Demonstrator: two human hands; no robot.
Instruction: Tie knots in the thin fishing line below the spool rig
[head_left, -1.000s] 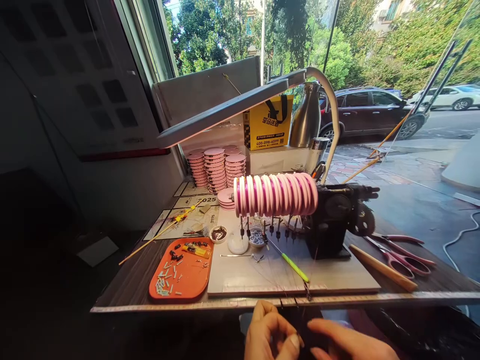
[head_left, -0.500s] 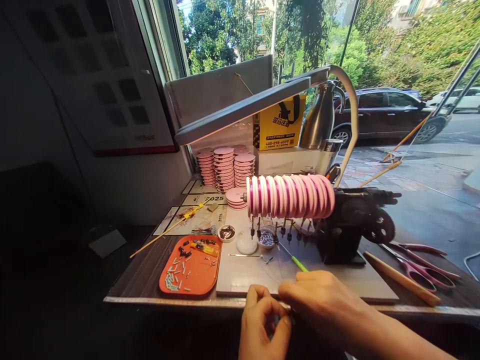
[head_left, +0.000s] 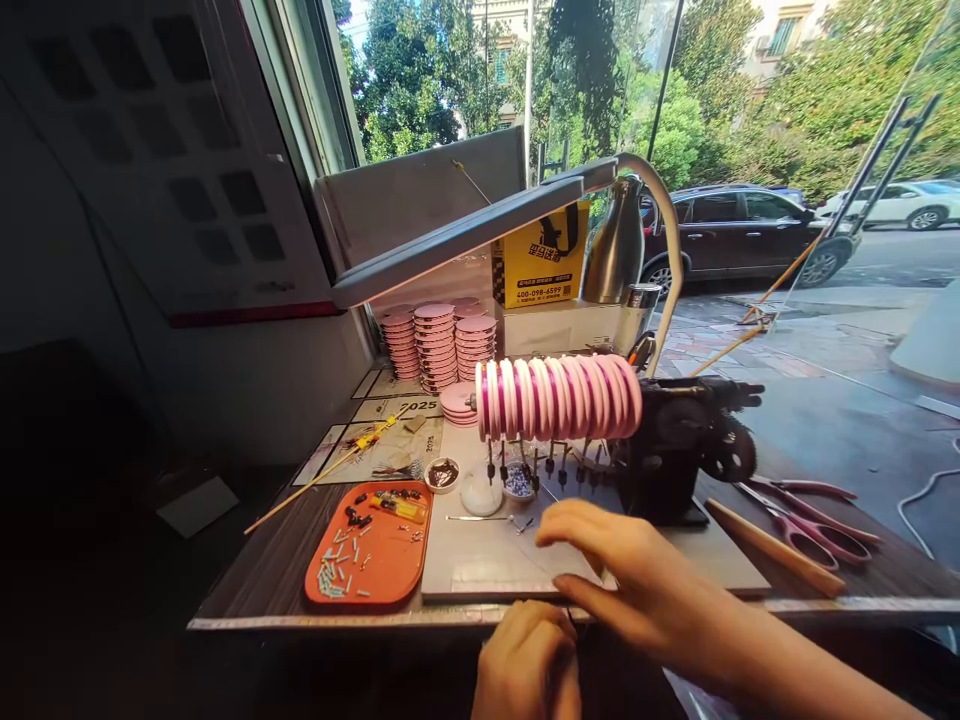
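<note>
My right hand [head_left: 626, 570] hovers over the grey board [head_left: 472, 570], thumb and fingers apart, with nothing visible between them. Below the board's front edge, my left hand [head_left: 529, 655] is curled closed; what its fingers hold, if anything, is hidden. Beyond my right fingers lie a few tiny metal bits [head_left: 523, 524] and a thin metal hook-like tool [head_left: 476, 518]. A small bowl of pale bluish beads [head_left: 517, 481] and a round white dish [head_left: 481, 492] stand behind them. Above these, a row of pink spools [head_left: 559, 398] wound with magenta thread sits on a black machine [head_left: 667, 450].
An orange tray [head_left: 315, 560] with small tubes and black pieces is at left, near a cup of dark bits [head_left: 442, 474]. Stacked pink discs [head_left: 436, 350] stand behind. Scissors [head_left: 810, 540] and a wooden stick [head_left: 776, 548] lie right. A lamp [head_left: 465, 243] arches overhead.
My right hand has lifted away from my left and opened over the board, covering the green-handled tool seen before. My left hand has turned, its fingers curling over. The view has shifted slightly.
</note>
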